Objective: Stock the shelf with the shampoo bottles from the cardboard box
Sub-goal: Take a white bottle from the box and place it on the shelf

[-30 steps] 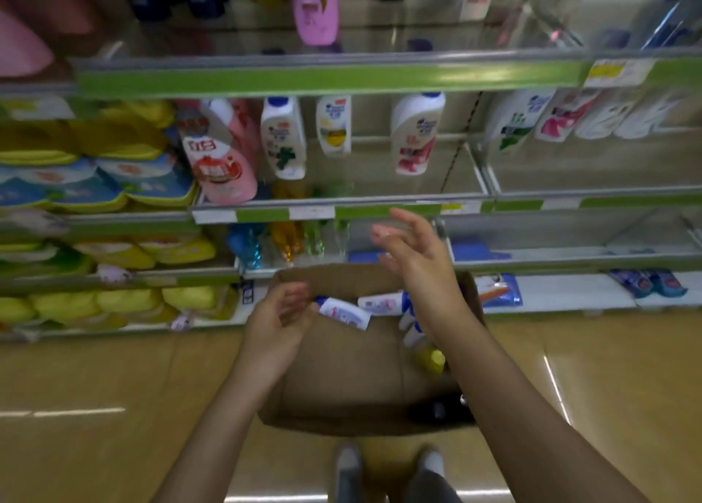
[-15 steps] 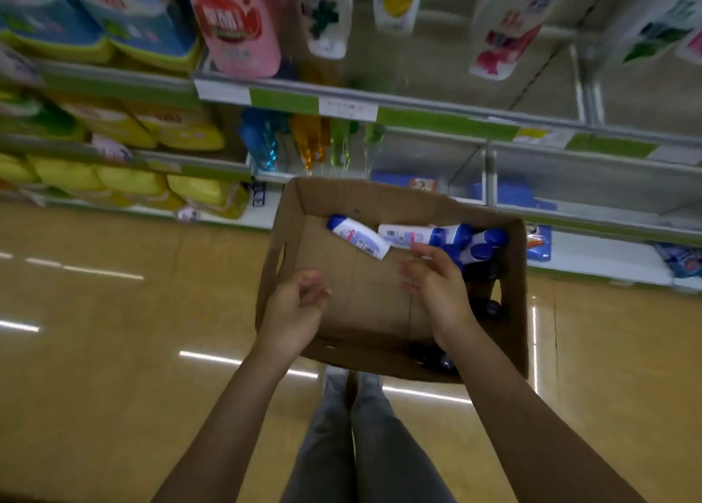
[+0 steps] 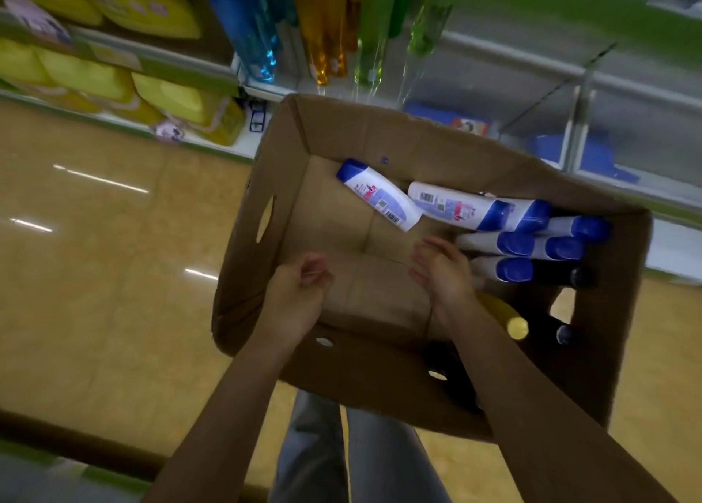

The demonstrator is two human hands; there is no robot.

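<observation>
Tan floor (image 3: 95, 274) — cardboard box (image 3: 380, 381) atop

Both hands (image 3: 368, 286) empty inside cardboard box (image 3: 288, 183); shampoo bottles (image 3: 505, 232) at right.

We can read no words or numbers anywhere. Beyond the right hand (image 3: 442, 274), two white shampoo bottles (image 3: 380, 195) in the cardboard box (image 3: 380, 381) show barcodes and pink-and-blue labels, but we find their print too blurred to make out.
</observation>
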